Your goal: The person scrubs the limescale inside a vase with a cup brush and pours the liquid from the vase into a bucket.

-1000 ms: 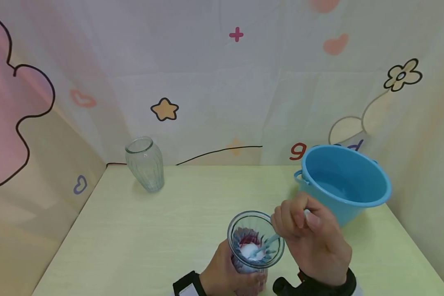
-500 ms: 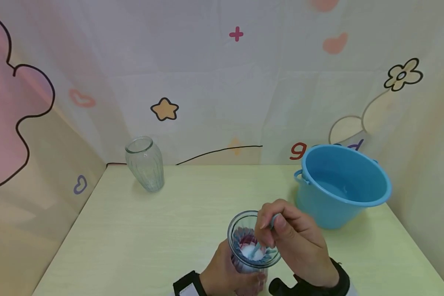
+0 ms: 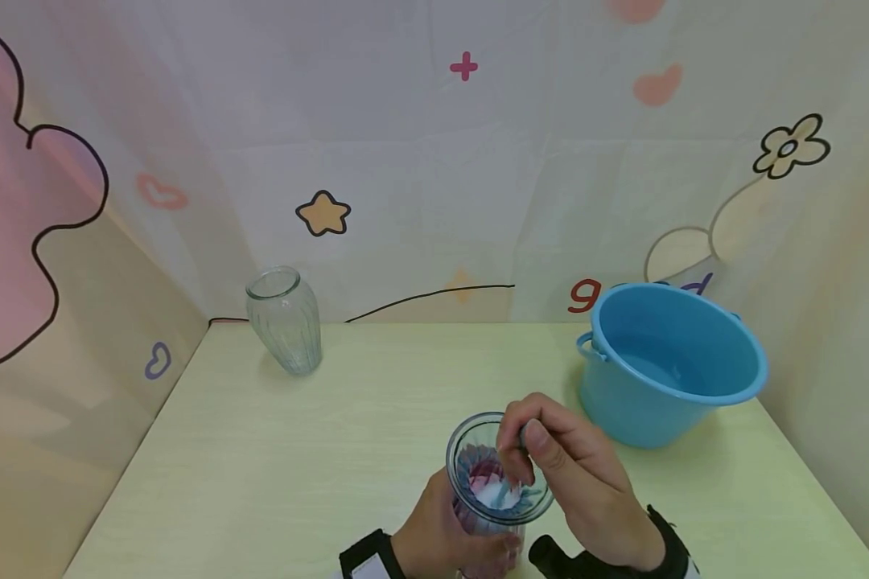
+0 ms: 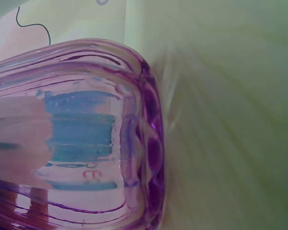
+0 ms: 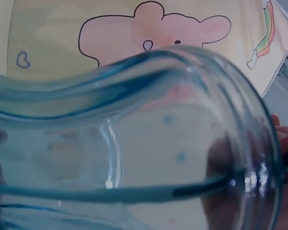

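My left hand (image 3: 438, 535) grips a ribbed glass vase (image 3: 471, 515), tinted blue toward the mouth and purple at the base. Its purple base (image 4: 153, 143) fills much of the left wrist view. Over the rim, my right hand (image 3: 575, 478) pinches a thin teal stick-like handle (image 5: 110, 194) that runs down inside the vase. A round white thing (image 3: 487, 492) shows at the handle's lower end, deep in the glass; its exact kind cannot be made out. Fingers (image 5: 287, 139) of the right hand appear at the mouth in the right wrist view.
A clear ribbed glass vase (image 3: 286, 330) stands at the back left of the pale table (image 3: 261, 450). At the back right is a blue bucket (image 3: 666, 362) with its side lug facing left. A printed cloth (image 3: 405, 161) hangs behind the table.
My right hand has moved left and closer over the vase's mouth, swinging the handle with it. The left hand and vase have stayed in place.
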A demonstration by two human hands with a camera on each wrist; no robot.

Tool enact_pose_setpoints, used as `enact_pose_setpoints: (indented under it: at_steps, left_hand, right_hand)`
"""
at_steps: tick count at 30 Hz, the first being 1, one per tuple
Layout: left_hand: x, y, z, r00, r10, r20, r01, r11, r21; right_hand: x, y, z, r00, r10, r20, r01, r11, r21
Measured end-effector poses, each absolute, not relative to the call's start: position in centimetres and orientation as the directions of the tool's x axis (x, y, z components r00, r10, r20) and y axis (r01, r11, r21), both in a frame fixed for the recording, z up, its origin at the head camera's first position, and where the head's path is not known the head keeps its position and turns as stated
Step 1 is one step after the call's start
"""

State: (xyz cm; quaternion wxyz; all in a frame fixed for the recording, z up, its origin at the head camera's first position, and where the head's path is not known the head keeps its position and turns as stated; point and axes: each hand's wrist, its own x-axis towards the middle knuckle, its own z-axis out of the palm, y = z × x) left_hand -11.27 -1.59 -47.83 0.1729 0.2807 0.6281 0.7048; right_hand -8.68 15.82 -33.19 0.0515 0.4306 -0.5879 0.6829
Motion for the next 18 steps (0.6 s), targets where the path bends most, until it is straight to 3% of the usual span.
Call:
enact_pose_setpoints:
  at_steps: [5,18]
  left_hand:
    - [-11.22,-1.63,-47.75,-0.768,0.619,0.166,0.062,-0.186,0.981]
    - [-11.17,-1.6,-47.77,-0.747,0.634,0.198,0.068,-0.224,0.972]
  right_hand:
    - [-8.26,15.84,-32.72,-0.689,-0.487,0.537,-0.526,-0.173,-0.832]
    - [-8.2,15.53,-32.51,-0.703,-0.559,0.44,-0.471,-0.097,-0.877]
